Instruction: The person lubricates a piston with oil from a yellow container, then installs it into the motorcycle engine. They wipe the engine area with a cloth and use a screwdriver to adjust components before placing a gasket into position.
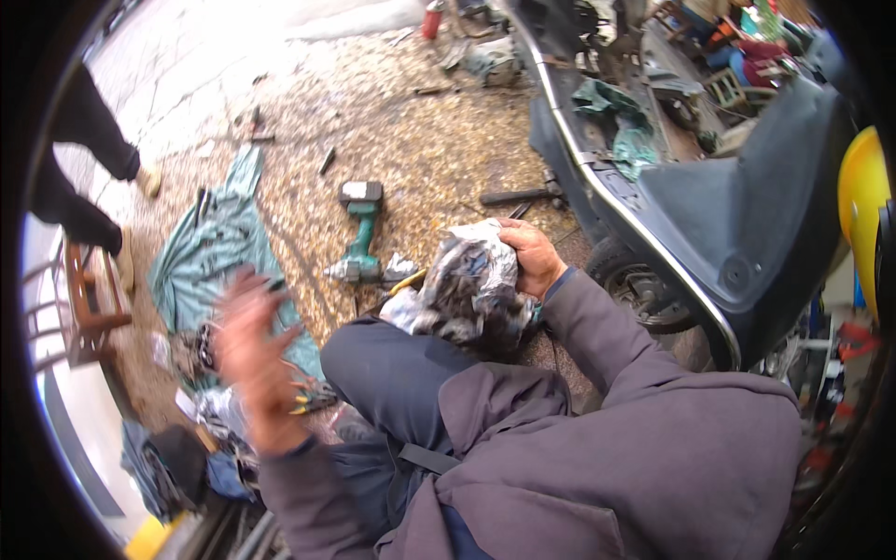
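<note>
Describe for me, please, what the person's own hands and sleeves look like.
The left hand and right hand are bare, with no gloves; the left is too blurred for fine detail. The left sleeve and right sleeve are long, plain and dull purplish grey, and a blue inner cuff shows at the right wrist.

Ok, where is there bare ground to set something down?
Pebbled ground between the green drill and the black-handled tool looks bare; beyond the drill is mostly bare too. It's crowded around the left hand: green cloth, yellow-and-black tool.
</note>
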Demonstrator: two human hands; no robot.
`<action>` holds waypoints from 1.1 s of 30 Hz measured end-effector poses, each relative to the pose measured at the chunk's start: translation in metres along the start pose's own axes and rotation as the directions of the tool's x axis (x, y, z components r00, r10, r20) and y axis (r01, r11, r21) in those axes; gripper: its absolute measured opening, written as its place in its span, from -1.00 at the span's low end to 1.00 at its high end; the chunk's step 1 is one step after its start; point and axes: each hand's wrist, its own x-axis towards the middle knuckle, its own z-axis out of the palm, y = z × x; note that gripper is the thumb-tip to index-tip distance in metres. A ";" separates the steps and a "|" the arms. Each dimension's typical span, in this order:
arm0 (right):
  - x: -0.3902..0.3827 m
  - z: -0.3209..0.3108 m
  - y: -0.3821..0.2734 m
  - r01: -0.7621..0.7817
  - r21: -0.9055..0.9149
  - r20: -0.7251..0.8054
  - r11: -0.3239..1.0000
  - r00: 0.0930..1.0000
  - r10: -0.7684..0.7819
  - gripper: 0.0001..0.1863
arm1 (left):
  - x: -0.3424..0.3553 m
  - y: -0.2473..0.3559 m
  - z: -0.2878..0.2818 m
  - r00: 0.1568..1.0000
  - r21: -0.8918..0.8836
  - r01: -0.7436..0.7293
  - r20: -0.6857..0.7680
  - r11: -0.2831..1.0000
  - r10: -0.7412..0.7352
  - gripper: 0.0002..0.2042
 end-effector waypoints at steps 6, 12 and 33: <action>0.008 0.096 0.037 -0.028 0.119 -0.003 0.993 1.000 0.029 -0.70 | 0.034 -0.144 0.157 0.736 -0.608 0.616 0.671 0.501 -0.090 -0.60; 0.008 0.055 0.088 0.037 -0.973 0.027 0.227 0.999 -0.045 -0.70 | 0.019 -0.256 0.150 0.915 -0.541 0.404 0.238 0.738 -0.326 -0.68; 0.045 0.054 0.109 0.138 -0.988 0.115 0.065 0.953 -0.281 -0.58 | 0.062 -0.227 0.111 0.806 -0.631 0.555 0.570 0.542 -0.163 -0.45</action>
